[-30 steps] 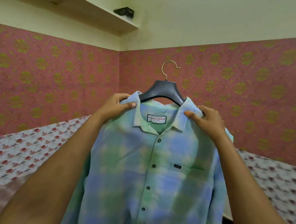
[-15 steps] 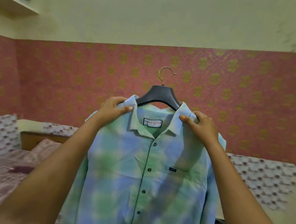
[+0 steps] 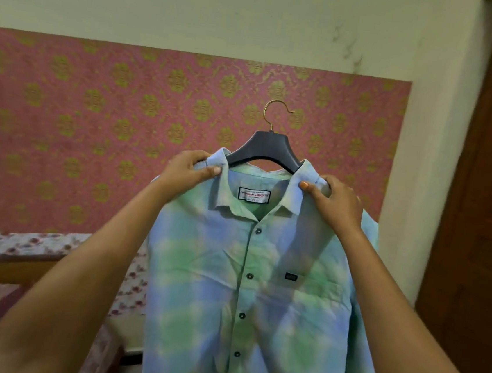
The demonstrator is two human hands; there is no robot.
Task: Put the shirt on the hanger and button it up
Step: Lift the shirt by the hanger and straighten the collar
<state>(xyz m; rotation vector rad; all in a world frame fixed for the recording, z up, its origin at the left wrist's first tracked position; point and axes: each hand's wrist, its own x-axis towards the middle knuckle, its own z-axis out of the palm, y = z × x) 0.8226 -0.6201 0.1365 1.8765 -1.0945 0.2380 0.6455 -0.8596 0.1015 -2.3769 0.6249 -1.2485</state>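
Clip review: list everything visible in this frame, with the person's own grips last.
shirt: one, blue and green check, centre, on the hanger
hanger: one, black with a gold hook, top centre, inside the collar
buttons: five visible, dark, down the shirt front
neck label: one, white, inside the collar
wall covering: one, pink with gold motifs, behind
door: one, brown, far right
bedsheet: one, floral, lower left
left grip: one, pinches the collar's left side
right grip: one, pinches the collar's right side
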